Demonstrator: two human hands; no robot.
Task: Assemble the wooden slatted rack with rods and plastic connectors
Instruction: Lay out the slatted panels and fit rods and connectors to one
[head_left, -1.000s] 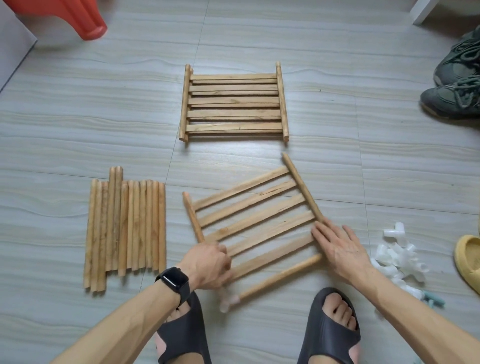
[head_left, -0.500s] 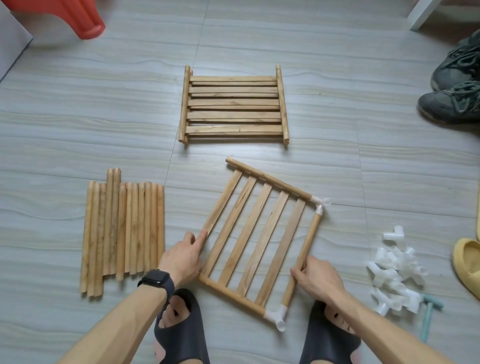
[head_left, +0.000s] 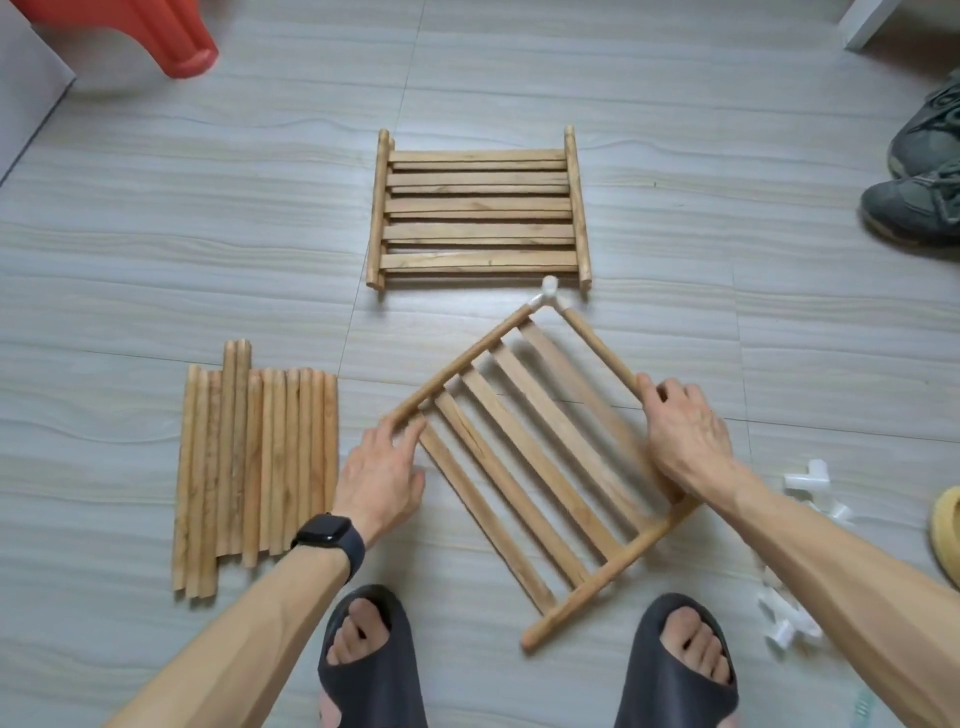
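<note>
While the slatted panel (head_left: 524, 467) is lying cornerwise on the floor (head_left: 779, 312) btw the feet (head_left: 363, 634) and the stacked panels (head_left: 478, 213), the right hand (head_left: 680, 441) is curling round the side rod (head_left: 597, 344), prob. steadying it in the white connector (head_left: 548, 297) at the far corner. The left hand (head_left: 382, 470) is resting w/ fingers (head_left: 410, 430) loosely straight, tips touching the panel's bare left corner, likely bracing w/o gripping. Loose rods (head_left: 254, 467) are lying at left, spare connectors (head_left: 808, 480) at right, both near for the open corners.
</note>
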